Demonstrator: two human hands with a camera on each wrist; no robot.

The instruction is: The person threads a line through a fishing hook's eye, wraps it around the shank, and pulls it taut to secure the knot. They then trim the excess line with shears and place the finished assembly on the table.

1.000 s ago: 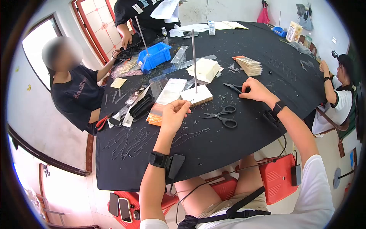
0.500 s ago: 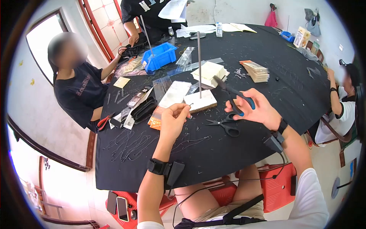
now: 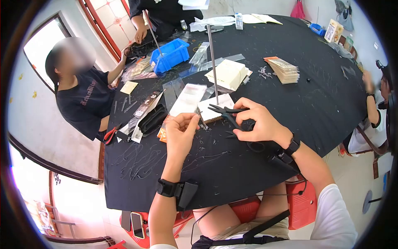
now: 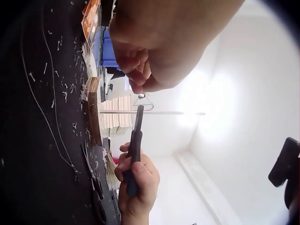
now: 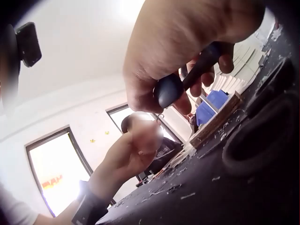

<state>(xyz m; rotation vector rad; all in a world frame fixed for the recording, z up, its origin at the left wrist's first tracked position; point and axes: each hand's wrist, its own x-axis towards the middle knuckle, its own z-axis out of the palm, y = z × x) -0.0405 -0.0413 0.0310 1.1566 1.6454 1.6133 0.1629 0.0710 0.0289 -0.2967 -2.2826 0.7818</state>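
Note:
My left hand (image 3: pixel 181 133) pinches a small bent metal hook (image 4: pixel 150 105) between thumb and fingertips, above the near edge of a white-topped block (image 3: pixel 227 100) with an upright metal rod (image 3: pixel 212 62). In my right hand (image 3: pixel 265 124) is a pair of narrow-nosed pliers (image 3: pixel 228 116) with dark blue-and-black handles. Their nose points left toward the pinching fingers, and in the left wrist view the tip is right at the hook. Black-handled scissors (image 4: pixel 97 201) lie on the table under the right hand, which partly hides them in the head view.
Loose dark line (image 3: pixel 139 159) and small clippings lie on the black cloth. Around the block are a glasses-case-like black pouch (image 3: pixel 153 119), plastic packets (image 3: pixel 188 99), stacked cards (image 3: pixel 284 69) and a blue bin (image 3: pixel 171 56). Other people sit or stand at the table, one left (image 3: pixel 81 89).
My right hand has lifted the pliers off the table and brought them left, close to the left fingers. The left hand keeps its pinch and has shifted slightly left.

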